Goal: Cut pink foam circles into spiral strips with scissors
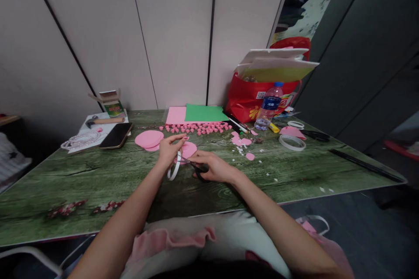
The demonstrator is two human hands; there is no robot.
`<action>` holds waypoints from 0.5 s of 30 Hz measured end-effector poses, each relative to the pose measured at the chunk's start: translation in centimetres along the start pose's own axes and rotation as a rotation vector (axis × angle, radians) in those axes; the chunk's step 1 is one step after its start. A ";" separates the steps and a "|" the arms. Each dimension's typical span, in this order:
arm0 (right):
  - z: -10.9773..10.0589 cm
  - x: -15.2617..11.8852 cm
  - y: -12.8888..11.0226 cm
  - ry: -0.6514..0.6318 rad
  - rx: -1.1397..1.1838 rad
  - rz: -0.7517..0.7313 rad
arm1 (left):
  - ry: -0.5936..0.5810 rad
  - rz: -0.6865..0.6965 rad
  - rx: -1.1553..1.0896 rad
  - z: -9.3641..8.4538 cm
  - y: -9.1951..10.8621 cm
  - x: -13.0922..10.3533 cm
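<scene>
My left hand is closed, with a white tape roll hanging at its fingers and a small pink piece at the fingertips. My right hand holds black-handled scissors, their blades pointing left towards the tape roll. Beneath and just behind the hands lies a pink paper circle. More pink circles are stacked to the left. A row of small pink rolled flowers runs behind the hands.
Pink and green sheets lie at the back. On the right are a water bottle, a red bag, a clear tape roll and paper scraps. A phone, hammer and bead string are left.
</scene>
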State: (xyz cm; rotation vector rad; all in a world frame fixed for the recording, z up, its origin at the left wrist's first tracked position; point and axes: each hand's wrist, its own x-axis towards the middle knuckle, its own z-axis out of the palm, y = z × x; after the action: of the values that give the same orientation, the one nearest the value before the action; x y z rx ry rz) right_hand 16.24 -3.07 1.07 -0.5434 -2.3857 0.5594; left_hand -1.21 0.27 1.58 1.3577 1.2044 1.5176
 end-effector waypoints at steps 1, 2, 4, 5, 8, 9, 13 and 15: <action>0.0 0.0 -0.1 -0.004 -0.005 -0.003 | -0.007 -0.007 0.000 0.0 0.0 0.0; -0.1 0.0 -0.2 -0.008 -0.008 -0.006 | -0.010 -0.015 -0.002 0.0 0.0 -0.1; -0.1 0.0 -0.3 -0.008 -0.014 -0.007 | -0.007 -0.031 -0.006 0.0 0.0 -0.1; -0.1 0.0 -0.4 -0.004 -0.018 -0.006 | -0.003 -0.037 -0.008 0.0 0.1 -0.1; 0.0 0.1 -0.4 0.015 -0.022 -0.009 | -0.003 -0.046 -0.006 0.0 0.1 0.0; 0.0 0.1 -0.4 0.020 -0.020 -0.011 | -0.006 -0.043 -0.003 0.0 0.1 0.0; 0.2 0.1 -0.2 0.029 -0.008 -0.026 | -0.004 -0.022 0.023 0.0 0.0 0.1; 0.3 0.1 0.0 0.033 -0.009 -0.030 | -0.008 -0.012 0.024 0.0 -0.1 0.1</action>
State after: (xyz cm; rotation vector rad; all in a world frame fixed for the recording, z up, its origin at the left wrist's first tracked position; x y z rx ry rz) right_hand 15.99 -3.12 0.92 -0.5159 -2.3627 0.5225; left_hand -1.23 0.35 1.53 1.3683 1.2280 1.4923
